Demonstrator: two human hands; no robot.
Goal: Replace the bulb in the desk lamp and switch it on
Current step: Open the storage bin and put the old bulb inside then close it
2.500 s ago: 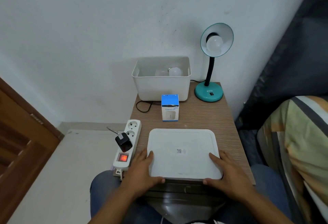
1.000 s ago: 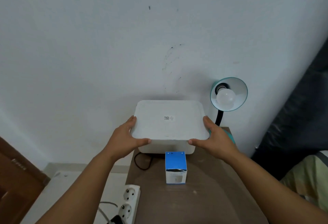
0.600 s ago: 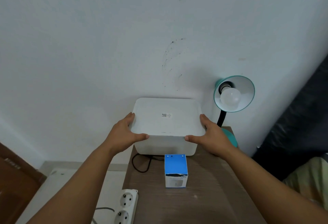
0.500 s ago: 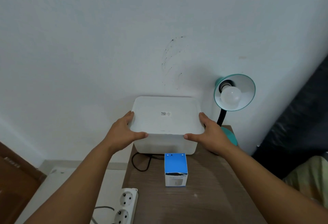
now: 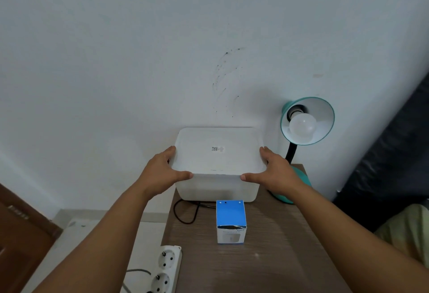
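White wall behind wooden bedside table (image 5: 274, 258) | white lid (image 5: 218, 151) grasped at its sides by left hand (image 5: 162, 172) and right hand (image 5: 276, 174), on storage bin (image 5: 216, 188) | teal desk lamp (image 5: 307, 120), bulb (image 5: 302, 126) fitted, far right | blue bulb box (image 5: 231, 221) near centre.

White lid (image 5: 218, 151) with small black code sticker (image 5: 217, 149), over translucent white bin (image 5: 217, 188). Teal lamp shade (image 5: 307, 120), white inside, frosted white bulb (image 5: 302, 126), black neck (image 5: 291, 154), teal base (image 5: 301, 176). Blue-and-white box (image 5: 231, 221). Grey-brown woodgrain table (image 5: 267, 258). White power strip (image 5: 164, 269). Black cord (image 5: 185, 211).
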